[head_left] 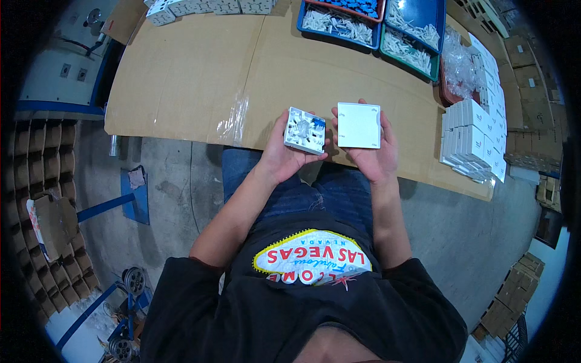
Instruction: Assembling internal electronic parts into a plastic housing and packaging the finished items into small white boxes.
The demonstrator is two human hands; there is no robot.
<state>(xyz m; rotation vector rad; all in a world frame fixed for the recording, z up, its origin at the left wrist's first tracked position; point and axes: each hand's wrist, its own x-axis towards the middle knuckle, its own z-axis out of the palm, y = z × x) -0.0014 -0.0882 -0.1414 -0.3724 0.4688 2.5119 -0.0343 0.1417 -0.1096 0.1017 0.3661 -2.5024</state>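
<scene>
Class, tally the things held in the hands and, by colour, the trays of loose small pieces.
Open white box in left hand: 1
White square panel in right hand: 1
Blue trays: 2
Green tray: 1
Red tray: 1
Total: 6

I wear a black, short-sleeved fabric shirt (296, 302) with a white, yellow-edged, sign-shaped print (311, 257). Below are dark-blue denim jeans (290, 196).

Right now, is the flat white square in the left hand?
No, the right hand holds the white square, and the left hand an open box.
</scene>
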